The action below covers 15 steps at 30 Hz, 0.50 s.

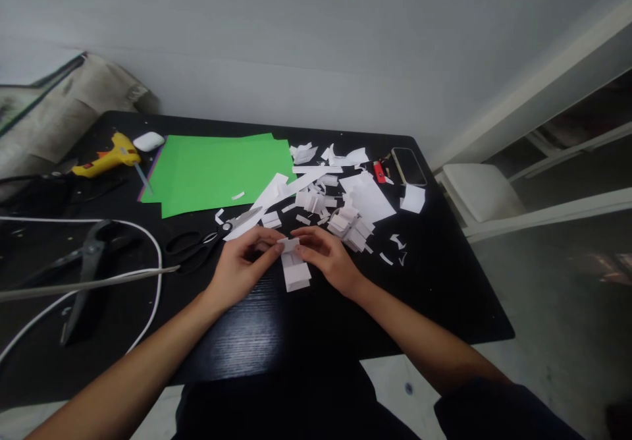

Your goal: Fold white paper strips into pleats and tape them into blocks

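Between my two hands is a small piece of folded white paper [295, 274], standing over the near middle of the black table. My left hand [247, 259] pinches its upper left corner with thumb and finger. On the opposite side, my right hand [330, 257] grips the upper right corner the same way. The paper's lower part, with a box-like fold, hangs toward me uncovered. Just beyond my right hand lies a pile of small folded white paper pieces [351, 227]. Black-handled scissors [197, 246] rest left of my left hand.
Green sheets [222, 170] lie at the back. A yellow glue gun [111, 157], white case [149, 141], white cable [160, 255] and a dark tool [89, 275] are at left. A phone [409, 166] and red lighter [379, 171] sit back right, near paper scraps [348, 157].
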Each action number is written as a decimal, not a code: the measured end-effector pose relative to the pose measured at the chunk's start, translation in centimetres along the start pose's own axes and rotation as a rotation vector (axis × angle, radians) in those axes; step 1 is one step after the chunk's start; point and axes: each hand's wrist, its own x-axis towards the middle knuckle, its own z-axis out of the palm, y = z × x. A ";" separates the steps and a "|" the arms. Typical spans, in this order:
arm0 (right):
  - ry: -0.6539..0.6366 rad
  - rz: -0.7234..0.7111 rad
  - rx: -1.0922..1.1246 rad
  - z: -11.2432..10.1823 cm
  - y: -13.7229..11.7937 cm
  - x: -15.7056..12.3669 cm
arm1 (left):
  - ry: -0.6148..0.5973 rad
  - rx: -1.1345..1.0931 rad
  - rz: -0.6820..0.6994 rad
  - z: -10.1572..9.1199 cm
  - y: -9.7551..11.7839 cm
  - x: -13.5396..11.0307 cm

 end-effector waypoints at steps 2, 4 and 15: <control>-0.019 0.048 0.011 0.0 -0.1 0.0 | 0.007 0.013 0.015 0.0 0.1 0.0; -0.014 0.055 0.013 0.0 -0.1 0.0 | 0.000 0.035 0.044 -0.1 0.2 -0.1; -0.043 0.053 0.110 -0.1 -0.3 -0.2 | 0.022 0.164 0.105 -0.3 -0.2 0.0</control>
